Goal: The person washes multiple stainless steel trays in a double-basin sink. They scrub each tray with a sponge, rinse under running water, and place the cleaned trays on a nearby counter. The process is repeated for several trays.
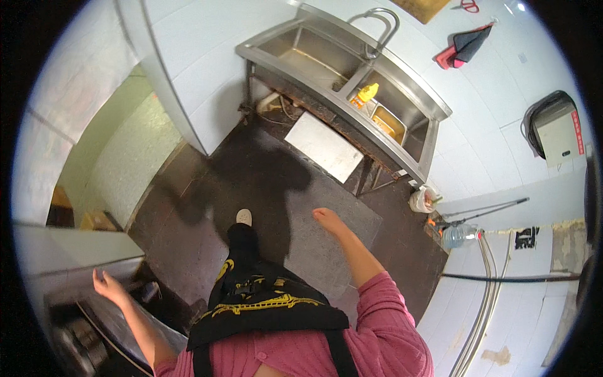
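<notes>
My left hand (109, 285) is at the lower left, fingers apart and holding nothing, near the edge of a pale partition (80, 249). Out over the floor in front of me, my right hand (327, 220) hangs with its fingers curled in; nothing shows in it, though its palm side is hidden. Beyond it stands a stainless steel double sink (351, 96) with a curved tap (393, 30). A yellow bottle (366, 95) and a small metal pan (388, 123) are in its right basin. Under the sink's front leans or lies a white panel (325, 147).
Beside the sink is a white bucket (422, 199). A clear plastic water jug (459, 236) and a long-handled tool (494, 207) lie by the right wall. Cloths (466, 47) and red scissors (469, 5) hang above. A doorway opens at left onto a pale floor (136, 127).
</notes>
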The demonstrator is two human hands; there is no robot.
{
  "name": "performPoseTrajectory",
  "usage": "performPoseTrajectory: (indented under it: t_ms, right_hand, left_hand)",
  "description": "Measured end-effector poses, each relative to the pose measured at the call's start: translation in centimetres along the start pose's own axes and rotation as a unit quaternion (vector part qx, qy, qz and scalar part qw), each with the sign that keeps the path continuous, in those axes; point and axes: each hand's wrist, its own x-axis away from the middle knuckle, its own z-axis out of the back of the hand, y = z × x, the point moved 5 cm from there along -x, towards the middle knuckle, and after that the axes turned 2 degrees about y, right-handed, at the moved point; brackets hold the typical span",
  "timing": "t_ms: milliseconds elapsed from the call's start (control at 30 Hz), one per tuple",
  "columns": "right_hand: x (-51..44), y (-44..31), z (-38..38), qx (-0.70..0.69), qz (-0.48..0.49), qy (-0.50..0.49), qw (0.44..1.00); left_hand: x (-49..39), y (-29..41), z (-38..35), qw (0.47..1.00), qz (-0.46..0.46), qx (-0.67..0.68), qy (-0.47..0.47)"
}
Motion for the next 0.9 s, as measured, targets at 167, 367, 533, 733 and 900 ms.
performPoseTrajectory:
  t_ms: [167, 367, 533, 733, 900]
  right_hand:
    - [-0.1, 2.4, 7.8, -0.251, -0.225, 0.097, 0.937]
    - [-4.9, 1.0, 16.2, -0.317, -0.225, 0.192, 0.901]
    - [-12.3, 1.1, 23.7, -0.475, -0.159, 0.287, 0.817]
    - [-24.7, 14.3, 35.1, -0.493, -0.192, 0.457, 0.715]
    - [-32.0, 28.4, 41.8, -0.021, -0.397, 0.292, 0.870]
  left_hand:
    - [-3.6, 10.2, -22.4, 0.970, 0.042, 0.164, -0.176]
    - [-4.7, 31.1, -41.7, 0.912, -0.080, 0.205, -0.346]
    - [-2.8, 45.4, -51.0, 0.850, -0.160, 0.256, -0.431]
    - [2.1, 51.5, -58.3, 0.826, -0.079, 0.251, -0.498]
    - [6.5, 57.8, -59.4, 0.838, 0.057, 0.210, -0.501]
